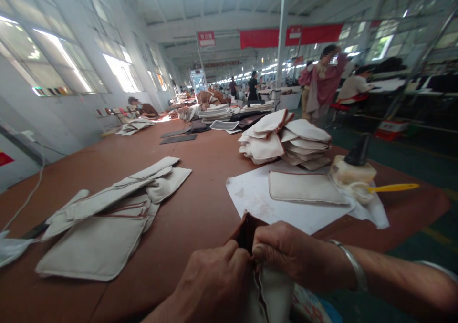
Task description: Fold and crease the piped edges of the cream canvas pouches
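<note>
Both my hands grip one cloth piece (272, 292), cream with a brown inner side, at the near edge of the long brown table (200, 208). My left hand (214, 280) is closed on its left side. My right hand (286, 254), with a metal bangle on the wrist, pinches its brown top edge. The piece hangs down between my hands toward my lap.
A flat cream piece (306, 188) lies on white paper (257, 199) just beyond my hands. A glue pot with a yellow-handled brush (358, 175) stands at the right. Stacks of cream pieces (286, 141) sit behind, loose ones (107, 208) at the left. Other people work further down the hall.
</note>
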Demonstrator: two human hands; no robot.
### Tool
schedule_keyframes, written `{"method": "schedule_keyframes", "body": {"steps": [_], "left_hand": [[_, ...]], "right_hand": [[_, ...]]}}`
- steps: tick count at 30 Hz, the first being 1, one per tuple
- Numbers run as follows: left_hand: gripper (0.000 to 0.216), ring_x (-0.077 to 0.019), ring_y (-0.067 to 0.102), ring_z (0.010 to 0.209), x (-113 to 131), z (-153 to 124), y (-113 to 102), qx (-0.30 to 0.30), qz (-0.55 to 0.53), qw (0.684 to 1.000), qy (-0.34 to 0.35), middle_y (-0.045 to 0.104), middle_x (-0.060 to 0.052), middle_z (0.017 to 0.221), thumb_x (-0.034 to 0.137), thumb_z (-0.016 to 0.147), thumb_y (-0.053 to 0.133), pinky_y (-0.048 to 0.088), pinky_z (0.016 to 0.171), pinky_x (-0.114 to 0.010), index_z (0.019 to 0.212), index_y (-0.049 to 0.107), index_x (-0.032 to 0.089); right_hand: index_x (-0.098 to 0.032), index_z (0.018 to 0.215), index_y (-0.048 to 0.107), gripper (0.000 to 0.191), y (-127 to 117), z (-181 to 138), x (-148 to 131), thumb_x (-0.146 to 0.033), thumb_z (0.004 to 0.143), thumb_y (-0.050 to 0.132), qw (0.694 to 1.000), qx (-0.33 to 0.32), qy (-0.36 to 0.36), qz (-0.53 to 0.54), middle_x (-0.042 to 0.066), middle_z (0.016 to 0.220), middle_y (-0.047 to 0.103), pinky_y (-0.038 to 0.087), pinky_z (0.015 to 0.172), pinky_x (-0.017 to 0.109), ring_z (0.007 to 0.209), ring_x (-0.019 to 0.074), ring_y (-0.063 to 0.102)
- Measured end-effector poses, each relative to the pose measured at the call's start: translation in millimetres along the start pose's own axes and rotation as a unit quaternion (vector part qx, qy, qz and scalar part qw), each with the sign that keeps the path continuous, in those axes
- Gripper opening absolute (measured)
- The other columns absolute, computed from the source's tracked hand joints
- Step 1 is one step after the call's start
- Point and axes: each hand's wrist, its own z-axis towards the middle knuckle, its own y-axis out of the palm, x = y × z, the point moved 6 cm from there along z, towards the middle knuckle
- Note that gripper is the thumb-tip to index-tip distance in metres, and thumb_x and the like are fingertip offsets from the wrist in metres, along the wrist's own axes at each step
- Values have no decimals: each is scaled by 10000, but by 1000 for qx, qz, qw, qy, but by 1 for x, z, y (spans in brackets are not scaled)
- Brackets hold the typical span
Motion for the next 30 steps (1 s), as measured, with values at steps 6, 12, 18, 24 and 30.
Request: {"method": "schedule_keyframes", "body": {"steps": [6,12,18,24,30], "left_hand": [[198,-233,625,483,0,2,-5,-15,59,998,8,645,-16,680,64,825,455,399,397,-315,762,560,219],[186,-209,642,499,-3,-1,-2,-11,49,998,-26,642,-15,702,78,870,442,443,432,-293,794,534,220],[142,-180,643,476,3,-11,0,129,41,990,-32,654,-15,757,149,923,453,434,390,-255,1015,551,197],[160,-99,645,539,1,-17,-6,164,-44,985,-31,664,-1,798,164,970,456,479,533,-158,911,593,221],[167,-145,682,618,6,-17,-15,190,29,979,65,735,-52,949,146,972,434,492,554,-219,1003,594,179]], "right_hand": [[-139,742,518,363,5,3,1,-406,980,455,999,-1,8,38,-8,692,506,326,519,187,612,92,394],[-140,745,520,365,9,2,0,-418,974,463,997,13,7,76,-7,698,500,318,511,179,625,93,390],[-141,740,521,348,13,-2,4,-408,961,481,996,9,10,83,-8,703,495,342,530,181,638,98,397],[-123,756,538,353,15,-5,7,-402,965,486,992,-2,16,127,-16,700,476,335,552,191,646,96,398],[-80,838,640,361,16,-2,13,-428,900,569,976,-22,35,213,10,719,533,360,568,196,653,102,425]]}}
